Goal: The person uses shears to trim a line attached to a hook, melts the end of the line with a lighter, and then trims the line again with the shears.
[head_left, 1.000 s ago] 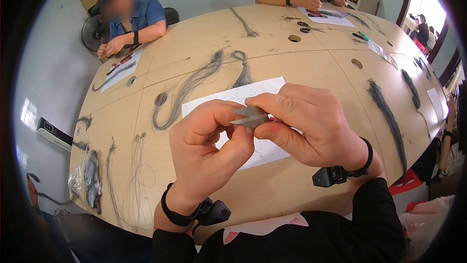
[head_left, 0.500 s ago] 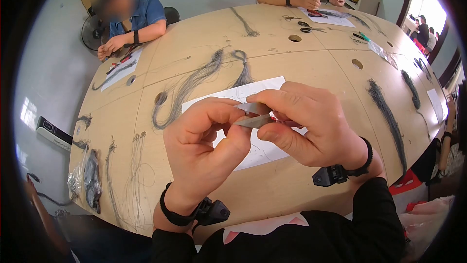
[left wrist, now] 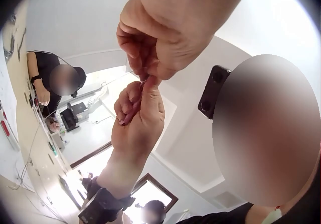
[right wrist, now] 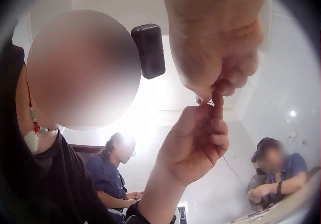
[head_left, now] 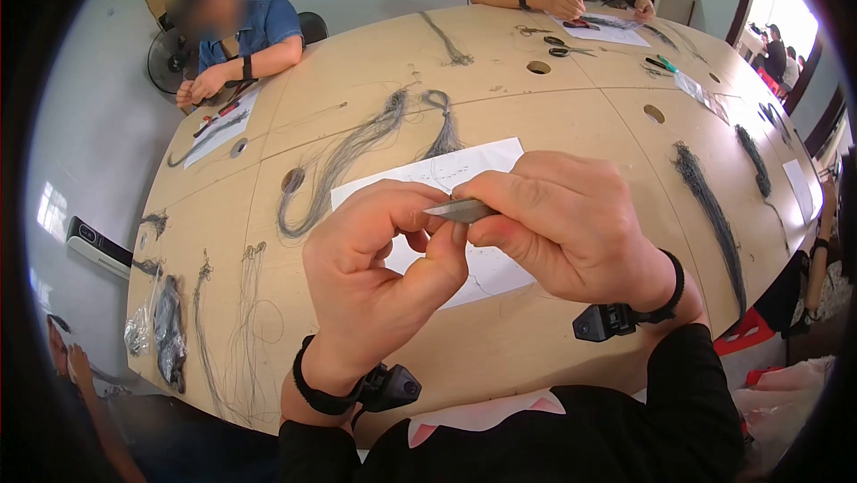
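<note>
My right hand [head_left: 562, 229] grips a pair of small thread snips [head_left: 466, 210], its grey pointed blades closed and aimed left, the handle mostly hidden in the palm. A pinkish-red handle shows in the left wrist view. Thumb and forefinger of my left hand [head_left: 379, 260] come together right at the blades and pinch a thin dark strand, largely hidden by the fingers. Both hands are raised over a white sheet of paper [head_left: 495, 279]. In the right wrist view the fingertips of the left hand [right wrist: 193, 146] meet those of the right hand [right wrist: 235, 68].
Grey fibre bundles lie on the wooden table: a long curved bundle [head_left: 357, 148], a looped bundle [head_left: 444, 130] and a darker bundle [head_left: 710, 206] at right. Loose strands [head_left: 250, 331] and a plastic bag [head_left: 169, 331] are at left. Black scissors [head_left: 567, 48] lie farther back. Two people sit across.
The snips' blades stood slightly apart a second ago, spread wider at half a second ago, and are now closed together. Both hands stay in nearly the same place.
</note>
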Tool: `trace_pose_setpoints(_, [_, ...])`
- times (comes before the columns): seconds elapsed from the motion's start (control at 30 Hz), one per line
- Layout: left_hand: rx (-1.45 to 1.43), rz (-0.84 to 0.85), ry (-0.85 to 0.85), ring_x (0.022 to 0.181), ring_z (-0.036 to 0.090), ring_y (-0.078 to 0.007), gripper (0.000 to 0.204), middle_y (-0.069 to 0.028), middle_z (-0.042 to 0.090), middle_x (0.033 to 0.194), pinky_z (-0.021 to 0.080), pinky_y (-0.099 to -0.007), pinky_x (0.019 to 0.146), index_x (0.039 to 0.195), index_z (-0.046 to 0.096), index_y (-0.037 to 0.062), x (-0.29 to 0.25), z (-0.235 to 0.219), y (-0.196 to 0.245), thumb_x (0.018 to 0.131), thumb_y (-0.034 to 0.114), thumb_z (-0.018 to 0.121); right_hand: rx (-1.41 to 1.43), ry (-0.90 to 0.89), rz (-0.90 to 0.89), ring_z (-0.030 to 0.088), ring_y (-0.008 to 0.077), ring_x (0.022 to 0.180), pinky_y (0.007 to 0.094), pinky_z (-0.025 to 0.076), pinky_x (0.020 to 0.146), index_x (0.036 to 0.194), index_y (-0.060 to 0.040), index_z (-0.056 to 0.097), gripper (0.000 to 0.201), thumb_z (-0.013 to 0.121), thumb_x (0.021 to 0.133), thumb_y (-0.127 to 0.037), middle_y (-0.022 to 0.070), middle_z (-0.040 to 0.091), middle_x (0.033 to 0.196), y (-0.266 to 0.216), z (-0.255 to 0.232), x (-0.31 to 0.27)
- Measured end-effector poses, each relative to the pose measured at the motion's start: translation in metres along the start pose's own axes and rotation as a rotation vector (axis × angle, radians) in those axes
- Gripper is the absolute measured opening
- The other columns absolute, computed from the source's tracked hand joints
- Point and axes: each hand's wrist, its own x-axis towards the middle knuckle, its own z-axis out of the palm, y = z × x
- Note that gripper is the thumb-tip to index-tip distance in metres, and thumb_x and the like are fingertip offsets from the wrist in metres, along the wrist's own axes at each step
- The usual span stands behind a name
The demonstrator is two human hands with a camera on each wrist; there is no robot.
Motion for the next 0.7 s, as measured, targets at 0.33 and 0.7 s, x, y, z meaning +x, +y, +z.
trace_pose_setpoints(0.33, [0.068, 0.137, -0.015, 0.059, 0.048, -0.0086, 0.007, -0.0064, 0.058, 0.071, 0.037, -0.0192, 0.052, 0.067, 0.055, -0.0006, 0.003, 0.001, -0.004, 0.064, -0.003, 0.059, 0.362, 0.034, 0.282, 0.042, 0.0113, 0.049, 0.0222, 0.036, 0.043, 0.083, 0.0008, 0.054, 0.028, 0.067, 0.066, -0.017, 0.0043, 0.047, 0.058, -0.008, -0.005, 0.001])
trace_pose_setpoints(0.7, [0.078, 0.05, -0.059, 0.061, 0.048, -0.0092, 0.007, -0.0064, 0.057, 0.073, 0.038, -0.02, 0.053, 0.069, 0.054, -0.001, -0.001, 0.003, -0.002, 0.065, -0.004, 0.058, 0.347, -0.03, 0.268, 0.052, 0.0143, 0.054, 0.0231, 0.044, 0.05, 0.082, -0.0021, 0.05, 0.023, 0.063, 0.063, -0.005, 0.0062, 0.051, 0.064, -0.007, -0.004, -0.003])
